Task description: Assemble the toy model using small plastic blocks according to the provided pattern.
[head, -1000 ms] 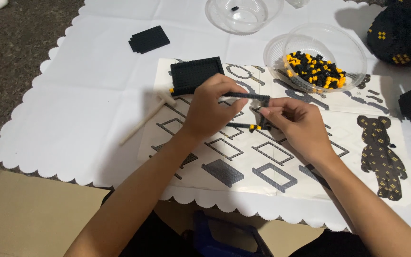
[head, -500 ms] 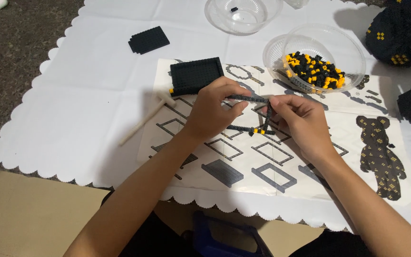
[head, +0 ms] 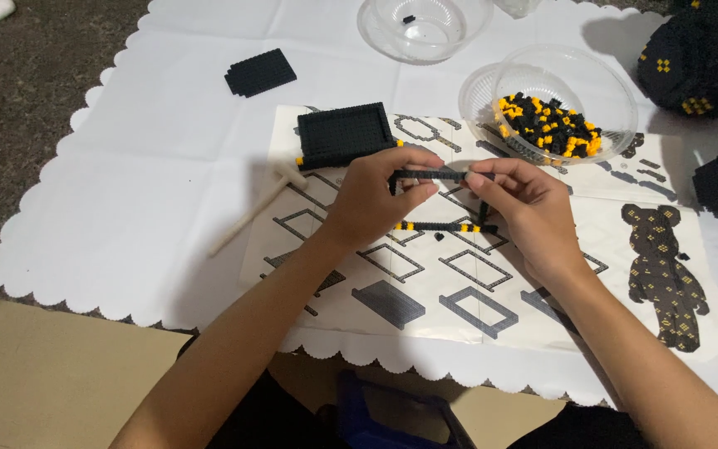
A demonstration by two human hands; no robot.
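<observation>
Head view: a thin black frame of tiny plastic bricks (head: 438, 199) is pinched shut-fingered by the left hand (head: 376, 204) and right hand (head: 525, 208). It looks light and snappable; corners seem the safest hold.

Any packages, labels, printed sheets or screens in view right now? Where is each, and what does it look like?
Instruction sheet: flat on the white table cover under both hands, white rectangle with grey frame diagrams and a dark bear figure at its right end.
No packages, labels, signs or screens visible.
</observation>
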